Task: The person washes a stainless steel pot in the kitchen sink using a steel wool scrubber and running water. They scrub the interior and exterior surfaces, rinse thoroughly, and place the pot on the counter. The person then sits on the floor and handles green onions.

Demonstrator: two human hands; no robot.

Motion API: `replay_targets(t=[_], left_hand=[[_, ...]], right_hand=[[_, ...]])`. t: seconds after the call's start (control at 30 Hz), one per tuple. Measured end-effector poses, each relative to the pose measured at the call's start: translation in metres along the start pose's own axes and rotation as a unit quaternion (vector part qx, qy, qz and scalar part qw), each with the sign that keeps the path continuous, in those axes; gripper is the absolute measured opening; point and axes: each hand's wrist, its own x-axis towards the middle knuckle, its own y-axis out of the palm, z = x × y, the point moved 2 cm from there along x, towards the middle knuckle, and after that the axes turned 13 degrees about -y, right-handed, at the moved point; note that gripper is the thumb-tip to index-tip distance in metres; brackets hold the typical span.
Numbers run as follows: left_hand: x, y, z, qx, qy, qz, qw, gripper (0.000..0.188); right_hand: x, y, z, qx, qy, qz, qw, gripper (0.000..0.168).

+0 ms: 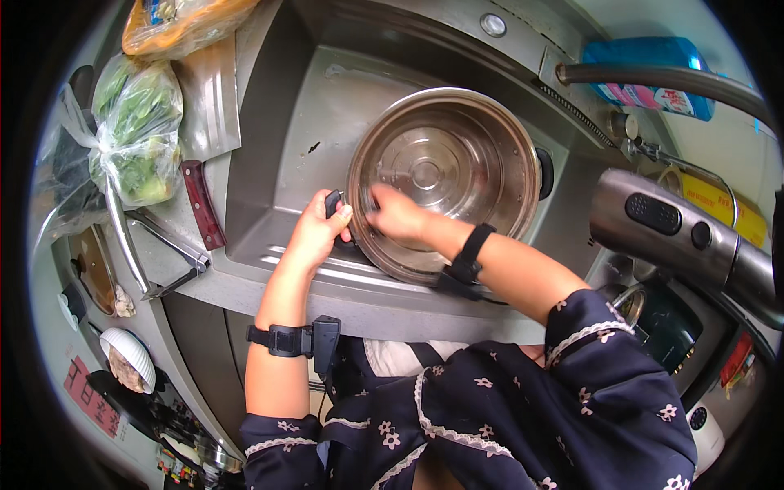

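Note:
A large stainless steel pot (484, 177) with black side handles sits in the sink (294, 165). My left hand (320, 223) grips the black handle (332, 203) on the pot's left side. Inside the pot, against its left inner wall, is my right hand (395, 214). That hand is blurred by motion, and its fingers are bent; whether it holds something small cannot be made out. A little water and ring marks show on the pot's bottom. The second black handle (545, 174) is on the far right side, untouched.
Left of the sink lie a cleaver with a red-brown handle (202, 205), bagged green vegetables (138, 135) and an orange bag (184, 27). A metal faucet (661, 214) juts in from the right. Behind it are a blue bottle (649, 55) and a yellow box (719, 205).

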Motion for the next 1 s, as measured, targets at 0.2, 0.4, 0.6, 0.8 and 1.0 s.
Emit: replay_targets(t=[0.2, 0.4, 0.6, 0.8, 1.0], left_hand=[[-0.002, 0.001, -0.004, 0.009, -0.010, 0.008, 1.000, 0.015], [-0.003, 0.003, -0.003, 0.008, 0.007, 0.017, 1.000, 0.015], [-0.006, 0.004, -0.006, 0.016, 0.003, 0.017, 1.000, 0.015], [-0.003, 0.006, -0.001, 0.047, 0.015, 0.014, 0.999, 0.021], [-0.008, 0.009, -0.005, 0.025, 0.011, 0.020, 0.999, 0.016]], right_hand=[[-0.072, -0.024, -0.012, -0.207, -0.019, 0.351, 0.913, 0.024], [-0.075, -0.014, 0.048, -0.104, -0.167, 0.037, 0.980, 0.017], [-0.139, -0.045, 0.008, -0.166, -0.065, 0.157, 0.971, 0.009], [-0.075, 0.003, 0.035, -0.039, -0.164, -0.096, 0.981, 0.010], [-0.135, -0.042, -0.007, -0.146, -0.085, 0.200, 0.965, 0.010]])
